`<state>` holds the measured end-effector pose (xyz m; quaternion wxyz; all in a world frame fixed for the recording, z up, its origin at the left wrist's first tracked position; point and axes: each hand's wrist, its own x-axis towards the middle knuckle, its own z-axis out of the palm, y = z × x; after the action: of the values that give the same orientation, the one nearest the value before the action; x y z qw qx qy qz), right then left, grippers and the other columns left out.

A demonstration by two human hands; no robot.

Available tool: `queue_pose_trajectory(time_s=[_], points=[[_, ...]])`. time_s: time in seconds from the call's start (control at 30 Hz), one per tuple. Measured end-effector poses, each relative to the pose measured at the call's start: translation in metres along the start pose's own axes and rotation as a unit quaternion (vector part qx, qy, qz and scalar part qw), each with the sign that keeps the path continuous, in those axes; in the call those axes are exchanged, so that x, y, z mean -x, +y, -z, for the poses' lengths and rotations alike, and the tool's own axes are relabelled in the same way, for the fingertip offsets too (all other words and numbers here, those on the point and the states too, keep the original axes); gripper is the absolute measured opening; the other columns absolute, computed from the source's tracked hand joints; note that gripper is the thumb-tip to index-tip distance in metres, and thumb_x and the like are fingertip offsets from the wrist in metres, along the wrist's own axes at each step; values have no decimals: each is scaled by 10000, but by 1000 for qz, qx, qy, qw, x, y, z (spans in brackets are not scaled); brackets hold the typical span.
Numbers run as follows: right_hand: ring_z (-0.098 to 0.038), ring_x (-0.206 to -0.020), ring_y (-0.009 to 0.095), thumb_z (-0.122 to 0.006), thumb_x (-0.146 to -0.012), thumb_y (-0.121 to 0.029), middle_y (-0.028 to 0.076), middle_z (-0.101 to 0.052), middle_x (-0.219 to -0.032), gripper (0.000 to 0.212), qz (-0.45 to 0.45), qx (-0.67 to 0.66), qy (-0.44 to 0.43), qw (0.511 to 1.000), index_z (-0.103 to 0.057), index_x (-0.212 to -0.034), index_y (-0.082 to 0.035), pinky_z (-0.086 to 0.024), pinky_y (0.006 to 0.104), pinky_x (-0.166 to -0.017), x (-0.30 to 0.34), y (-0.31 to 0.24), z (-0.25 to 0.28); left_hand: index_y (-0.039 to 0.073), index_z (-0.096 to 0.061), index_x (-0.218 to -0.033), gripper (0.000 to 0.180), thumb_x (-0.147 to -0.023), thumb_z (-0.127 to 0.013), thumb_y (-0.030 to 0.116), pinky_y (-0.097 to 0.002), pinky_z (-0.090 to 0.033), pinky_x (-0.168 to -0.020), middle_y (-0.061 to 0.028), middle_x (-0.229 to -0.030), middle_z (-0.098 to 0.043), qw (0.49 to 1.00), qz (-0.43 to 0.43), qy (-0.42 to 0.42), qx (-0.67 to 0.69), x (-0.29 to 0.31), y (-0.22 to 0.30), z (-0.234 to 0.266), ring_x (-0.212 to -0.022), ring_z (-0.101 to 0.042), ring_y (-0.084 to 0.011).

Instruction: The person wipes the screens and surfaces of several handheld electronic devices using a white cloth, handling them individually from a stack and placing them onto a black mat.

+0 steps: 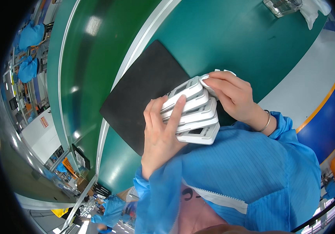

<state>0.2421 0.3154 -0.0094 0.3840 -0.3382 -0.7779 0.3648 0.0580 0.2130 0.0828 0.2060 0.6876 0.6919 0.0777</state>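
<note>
Clasping white devices: spread left fingers; right fingers pinch a white piece.

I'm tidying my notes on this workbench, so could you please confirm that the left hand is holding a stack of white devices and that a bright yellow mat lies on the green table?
Not quite: the mat is black, not yellow, as the head view shows. The left hand does hold the stack of white devices, and the mat does lie on the green table.
</note>
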Motion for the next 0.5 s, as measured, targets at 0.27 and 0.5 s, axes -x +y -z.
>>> queue_pose_trajectory(time_s=[0.27,0.5], points=[[-688,-836,256,-647,-775,-16,113,-690,-993,241,20,25,12,999,-692,-1011,-35,-577,312,-695,-4,-3,2,210,-526,-1390,916,-549,-888,188,-466,-540,-848,-172,-1315,-404,1000,-14,11,-11,0,1,0,-1187,-436,-423],[-688,-832,252,-662,-770,-27,124,-694,-1010,235,112,29,38,993,-694,-1002,-30,-575,311,-699,2,-2,1,203,-537,-1380,869,-581,-878,223,-486,-493,-943,-169,-1290,-410,1000,-5,7,8,3,3,1,-1177,-439,-417]])
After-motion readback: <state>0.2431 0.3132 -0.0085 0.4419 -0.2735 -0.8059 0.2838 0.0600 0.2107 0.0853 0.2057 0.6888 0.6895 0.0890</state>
